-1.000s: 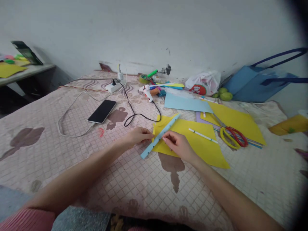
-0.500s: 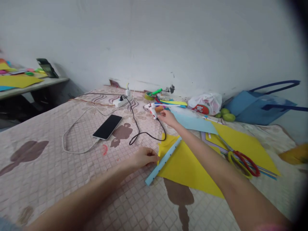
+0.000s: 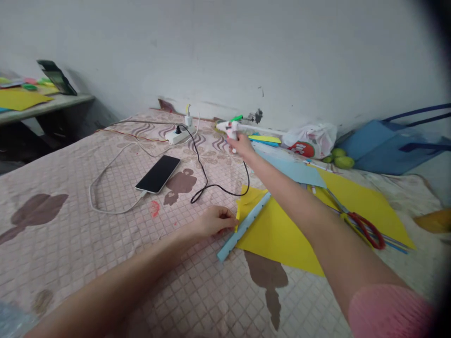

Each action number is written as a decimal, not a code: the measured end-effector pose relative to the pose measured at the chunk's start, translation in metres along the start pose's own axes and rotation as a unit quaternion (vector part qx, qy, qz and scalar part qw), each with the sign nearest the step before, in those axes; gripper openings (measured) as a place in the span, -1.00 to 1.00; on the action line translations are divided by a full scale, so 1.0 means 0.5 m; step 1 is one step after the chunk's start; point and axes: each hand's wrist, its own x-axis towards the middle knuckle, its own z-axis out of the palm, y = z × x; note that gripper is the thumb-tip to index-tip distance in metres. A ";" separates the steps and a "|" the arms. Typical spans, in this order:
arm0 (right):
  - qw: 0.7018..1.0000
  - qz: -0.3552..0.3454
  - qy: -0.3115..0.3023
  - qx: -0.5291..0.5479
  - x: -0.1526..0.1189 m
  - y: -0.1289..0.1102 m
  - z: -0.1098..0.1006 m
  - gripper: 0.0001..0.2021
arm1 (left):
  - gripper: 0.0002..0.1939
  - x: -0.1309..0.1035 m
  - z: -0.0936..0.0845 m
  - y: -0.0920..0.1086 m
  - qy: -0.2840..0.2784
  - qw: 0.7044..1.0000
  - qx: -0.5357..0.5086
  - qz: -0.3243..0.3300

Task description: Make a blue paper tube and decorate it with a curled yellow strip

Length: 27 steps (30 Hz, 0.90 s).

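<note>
My right hand (image 3: 244, 145) is closed around the handle of a white glue gun (image 3: 231, 128), held up near the wall with its nozzle to the left. A black cord (image 3: 225, 188) trails from it over the cloth. My left hand (image 3: 214, 220) pinches the folded left edge of a yellow sheet (image 3: 282, 237), which lies flat. Across that sheet, just right of my left fingers, runs a light blue strip (image 3: 244, 227) with small dark marks. My right forearm passes above the yellow sheet and hides part of it.
Red-handled scissors (image 3: 368, 230) rest on more yellow paper at right, by a pale blue sheet (image 3: 291, 168). A phone (image 3: 158, 173) on a white cable and a power strip (image 3: 178, 136) lie left. Along the wall are a plastic bag (image 3: 313, 140), green fruit (image 3: 343, 162) and a blue bag (image 3: 378, 149).
My right hand has taken hold of the glue gun and lifted it off the cloth. My left hand keeps its pinch on the yellow sheet's edge. The view has shifted slightly.
</note>
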 end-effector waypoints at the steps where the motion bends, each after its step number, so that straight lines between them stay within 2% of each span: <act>1: 1.000 -0.004 0.015 0.016 -0.001 -0.011 -0.019 -0.72 | -0.68 0.000 -0.001 0.000 -0.002 1.000 0.005 0.000; 4: 0.995 -0.049 0.050 0.070 -0.014 -0.042 -0.082 -0.70 | -0.68 0.000 -0.008 0.005 -0.012 1.000 0.021 0.002; 6: 0.985 -0.093 0.020 0.141 -0.033 -0.057 -0.121 -0.68 | -0.68 -0.002 -0.015 0.010 -0.023 0.999 0.028 0.006; 8: 0.975 -0.111 -0.044 0.187 -0.061 -0.067 -0.155 -0.68 | -0.68 -0.005 -0.021 0.016 -0.031 0.999 0.033 0.005; 10: 0.968 -0.099 -0.113 0.199 -0.091 -0.077 -0.182 -0.68 | -0.68 -0.009 -0.028 0.020 -0.031 0.999 0.042 -0.001; 13: 0.961 -0.048 -0.225 0.156 -0.130 -0.094 -0.216 -0.73 | -0.68 -0.014 -0.041 0.022 -0.019 0.998 0.067 -0.006; 15: 0.945 -0.034 -0.311 0.094 -0.148 -0.110 -0.234 -0.74 | -0.68 -0.017 -0.052 0.022 -0.010 0.997 0.079 -0.001; 19: 0.872 -0.089 -0.481 -0.004 -0.174 -0.147 -0.253 -0.72 | -0.73 -0.016 -0.072 0.020 -0.003 0.998 0.061 0.016; 21: 0.833 -0.125 -0.539 -0.026 -0.189 -0.163 -0.251 -0.73 | -0.75 -0.015 -0.077 0.018 0.004 0.998 0.057 0.015; 23: 0.809 -0.162 -0.563 -0.043 -0.207 -0.174 -0.246 -0.76 | -0.75 -0.012 -0.077 0.016 0.010 0.998 0.062 0.013; 27: 0.789 -0.215 -0.571 -0.077 -0.238 -0.186 -0.233 -0.79 | -0.75 -0.010 -0.068 0.013 -0.008 0.998 0.062 0.014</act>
